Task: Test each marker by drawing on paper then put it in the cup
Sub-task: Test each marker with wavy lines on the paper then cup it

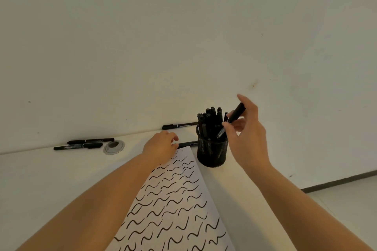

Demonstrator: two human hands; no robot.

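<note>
A black mesh cup (211, 152) stands on the white table, packed with several black markers. My right hand (247, 134) pinches a black marker (234, 118) at the cup's right rim, its tip slanting down into the cup. My left hand (162, 145) reaches past the top left corner of the paper (175, 199), and its fingertips curl around the end of a black marker (188, 144) lying on the table left of the cup. The paper is covered with several black wavy strokes.
Two black markers (81, 143) lie at the far left beside a round grey cable grommet (113, 146). Another marker (179, 125) lies along the wall behind the cup. The table's right edge drops to the floor (346, 195).
</note>
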